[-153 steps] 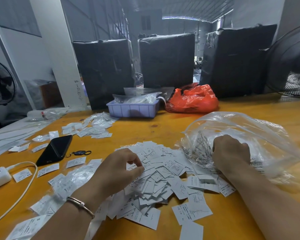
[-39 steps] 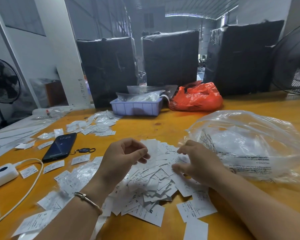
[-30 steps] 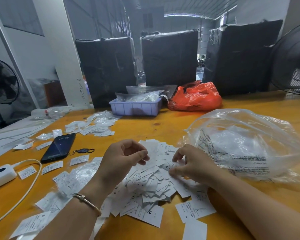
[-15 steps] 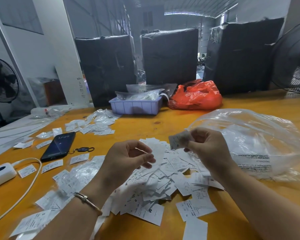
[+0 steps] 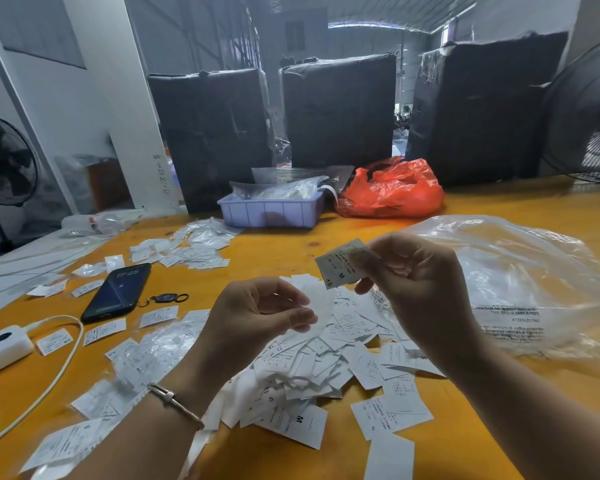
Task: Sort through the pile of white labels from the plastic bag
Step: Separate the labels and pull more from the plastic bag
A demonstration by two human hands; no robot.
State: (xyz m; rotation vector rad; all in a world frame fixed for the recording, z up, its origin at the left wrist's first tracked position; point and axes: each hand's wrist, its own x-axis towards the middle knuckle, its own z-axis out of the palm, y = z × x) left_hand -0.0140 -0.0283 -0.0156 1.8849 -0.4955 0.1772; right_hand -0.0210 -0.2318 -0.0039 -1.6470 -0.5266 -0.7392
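A pile of white labels (image 5: 326, 368) lies on the yellow table (image 5: 499, 202) in front of me. My right hand (image 5: 420, 289) is raised above the pile and pinches a small bunch of labels (image 5: 340, 268); the top one shows an "M". My left hand (image 5: 257, 317) hovers over the pile's left side with fingers loosely curled; whether it holds a label is unclear. The clear plastic bag (image 5: 520, 282) lies crumpled to the right of the pile, just behind my right hand.
A black phone (image 5: 118, 292) with a key fob, a white charger (image 5: 0, 348) and its cable lie at left among scattered labels (image 5: 101, 332). A second label heap (image 5: 194, 247), a lilac tray (image 5: 271, 211) and a red bag (image 5: 392, 192) sit farther back. Black bales stand behind.
My right hand came out of the plastic bag, picked labels off the pile and lifted them to chest height. My left hand rose slightly off the pile.
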